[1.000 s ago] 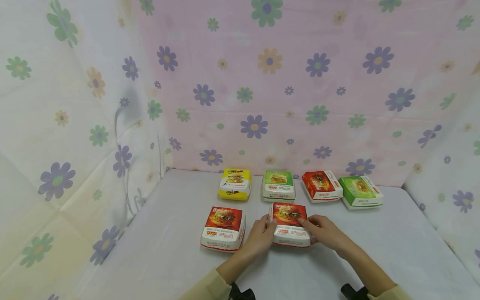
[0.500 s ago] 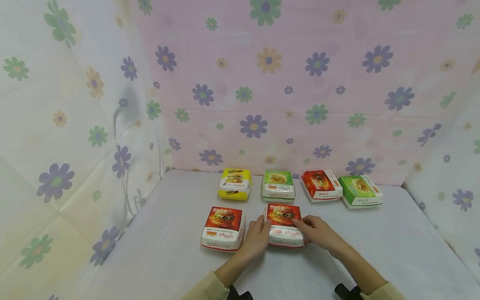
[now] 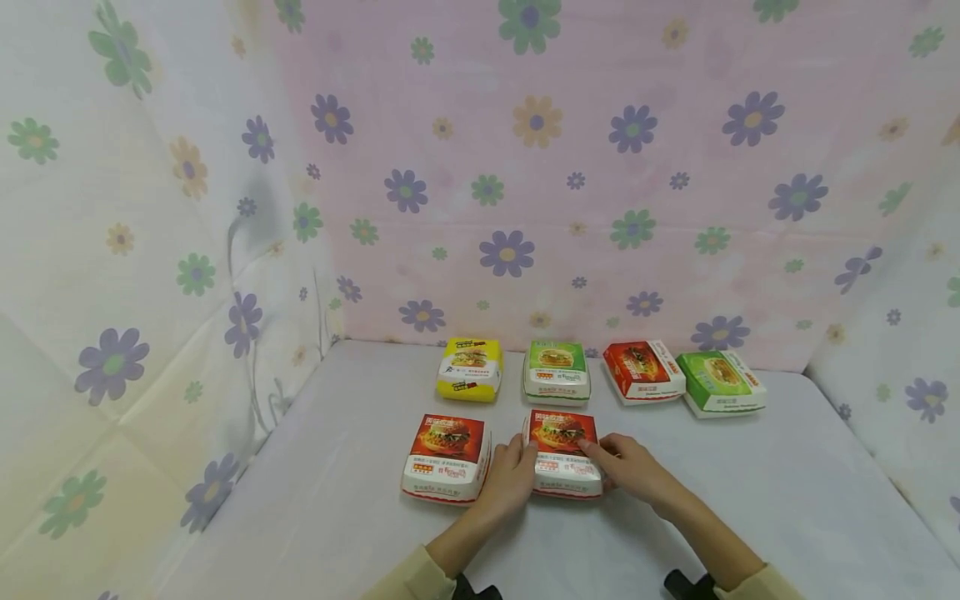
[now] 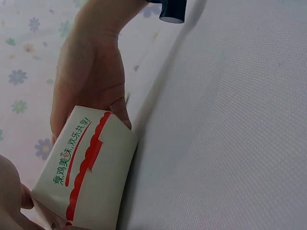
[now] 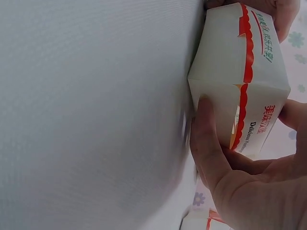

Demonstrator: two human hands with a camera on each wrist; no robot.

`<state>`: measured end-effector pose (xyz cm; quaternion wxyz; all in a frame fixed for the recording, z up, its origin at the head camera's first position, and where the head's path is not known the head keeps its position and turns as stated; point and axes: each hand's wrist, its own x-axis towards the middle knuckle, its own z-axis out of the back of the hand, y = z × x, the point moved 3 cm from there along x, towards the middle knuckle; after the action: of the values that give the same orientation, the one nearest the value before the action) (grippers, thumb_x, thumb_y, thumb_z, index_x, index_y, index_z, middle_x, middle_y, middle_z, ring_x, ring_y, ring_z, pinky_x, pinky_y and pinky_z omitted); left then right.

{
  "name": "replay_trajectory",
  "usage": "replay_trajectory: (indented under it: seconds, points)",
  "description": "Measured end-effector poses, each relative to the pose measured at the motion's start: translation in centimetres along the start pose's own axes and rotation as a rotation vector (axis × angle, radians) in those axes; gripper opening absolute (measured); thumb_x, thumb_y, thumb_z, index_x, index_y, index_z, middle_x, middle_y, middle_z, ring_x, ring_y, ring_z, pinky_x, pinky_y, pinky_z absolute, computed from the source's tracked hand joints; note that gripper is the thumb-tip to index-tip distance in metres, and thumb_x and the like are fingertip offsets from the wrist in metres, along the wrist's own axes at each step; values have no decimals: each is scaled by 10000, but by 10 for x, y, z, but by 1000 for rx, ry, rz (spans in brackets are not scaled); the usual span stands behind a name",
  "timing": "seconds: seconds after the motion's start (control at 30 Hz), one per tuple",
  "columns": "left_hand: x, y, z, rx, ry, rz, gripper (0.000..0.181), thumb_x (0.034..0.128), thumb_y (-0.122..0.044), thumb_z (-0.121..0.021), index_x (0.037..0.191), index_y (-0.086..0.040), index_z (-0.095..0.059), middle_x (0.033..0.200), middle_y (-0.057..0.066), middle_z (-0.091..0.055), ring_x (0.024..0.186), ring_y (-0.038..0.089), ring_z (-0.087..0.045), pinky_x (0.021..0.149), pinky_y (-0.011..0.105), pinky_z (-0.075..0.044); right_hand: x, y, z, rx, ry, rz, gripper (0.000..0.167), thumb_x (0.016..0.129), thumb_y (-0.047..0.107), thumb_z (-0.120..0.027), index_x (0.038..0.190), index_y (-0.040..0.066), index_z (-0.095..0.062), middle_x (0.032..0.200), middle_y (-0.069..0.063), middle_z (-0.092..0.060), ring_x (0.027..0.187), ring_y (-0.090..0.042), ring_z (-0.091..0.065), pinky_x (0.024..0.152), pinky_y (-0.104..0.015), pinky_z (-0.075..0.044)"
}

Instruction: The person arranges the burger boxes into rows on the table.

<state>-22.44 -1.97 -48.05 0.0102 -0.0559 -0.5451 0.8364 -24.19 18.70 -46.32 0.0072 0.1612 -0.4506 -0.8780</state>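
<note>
A red-topped white burger box (image 3: 564, 458) sits on the table between my two hands. My left hand (image 3: 510, 479) grips its left side, with the thumb along the top edge. On the other side my right hand (image 3: 626, 468) holds it, thumb on the lid and fingers on the side wall, as the right wrist view shows on the burger box (image 5: 247, 72). The box's lower edge lies on or very near the cloth in the left wrist view. A matching red burger box (image 3: 446, 458) stands just left of my left hand.
Behind the hands stand a yellow burger box (image 3: 470, 369), a green burger box (image 3: 557, 372), an angled red burger box (image 3: 643, 372) and an angled green burger box (image 3: 722, 383). Flowered fabric walls (image 3: 637, 175) enclose the white table (image 3: 322, 483) at back and sides.
Both hands have shifted the held burger box a little to the left, toward the matching red one. The other boxes have stayed in place.
</note>
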Motion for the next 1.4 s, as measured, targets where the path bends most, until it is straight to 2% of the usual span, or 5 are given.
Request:
replay_trajectory:
  seconds: [0.47, 0.73, 0.9, 1.03, 1.4]
  points:
    - [3, -3, 1, 19, -9, 49, 620, 1088, -395, -381, 1488, 75, -431, 1318, 245, -519, 1275, 391, -484, 1091, 609, -370, 3, -1, -1, -45, -7, -12, 691, 1010, 597, -518, 1252, -48, -579, 1115, -123, -622, 969, -245, -552, 763, -366, -513]
    - [1, -7, 4, 104, 13, 22, 654, 1093, -427, -346, 1353, 156, -487, 1283, 331, -532, 1265, 485, -493, 1076, 633, -378, 4, -6, 2, 19, 38, -13, 733, 1021, 612, -487, 1242, -75, -612, 1026, -83, -676, 859, -188, -637, 752, -367, -567]
    - [-9, -13, 7, 163, 72, 46, 787, 1078, -500, -370, 1460, 188, -354, 1435, 397, -424, 1384, 538, -385, 1123, 657, -323, 1, -9, 7, 30, 47, 23, 641, 1045, 535, -501, 1221, -66, -636, 982, -74, -675, 830, -190, -650, 742, -377, -575]
    - [-19, -20, 10, 236, 131, 40, 842, 1063, -534, -400, 1505, 174, -292, 1488, 404, -370, 1403, 547, -361, 1124, 665, -322, -3, -12, 13, 1, 54, 35, 605, 1049, 522, -500, 1212, -43, -642, 955, -69, -676, 806, -192, -669, 738, -381, -561]
    - [-49, -41, 26, 407, 207, -79, 841, 1059, -557, -415, 1563, 98, -260, 1604, 300, -269, 1447, 547, -288, 1138, 672, -298, -19, -14, 31, -119, 58, 76, 524, 1029, 458, -584, 1243, -16, -645, 1004, -59, -682, 879, -181, -649, 720, -354, -552]
